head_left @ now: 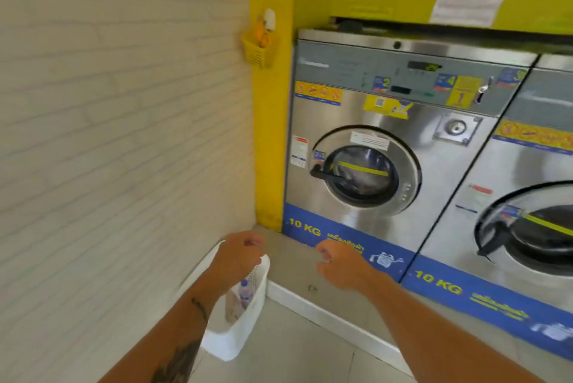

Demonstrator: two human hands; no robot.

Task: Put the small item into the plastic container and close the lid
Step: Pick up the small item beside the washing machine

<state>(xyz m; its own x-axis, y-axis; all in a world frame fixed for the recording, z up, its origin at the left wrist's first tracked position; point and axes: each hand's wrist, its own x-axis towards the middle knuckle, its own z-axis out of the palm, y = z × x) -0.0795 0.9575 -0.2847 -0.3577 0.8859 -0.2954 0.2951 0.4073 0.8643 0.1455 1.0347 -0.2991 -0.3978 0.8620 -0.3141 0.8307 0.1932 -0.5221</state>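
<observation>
Laundromat floor: left hand [238, 254] above white basket [245, 317]

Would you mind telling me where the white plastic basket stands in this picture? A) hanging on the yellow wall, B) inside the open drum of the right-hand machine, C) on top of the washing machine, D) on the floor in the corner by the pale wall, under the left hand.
D: the white basket sits on the floor tiles against the pale wall, with the left hand right above its rim.
</observation>
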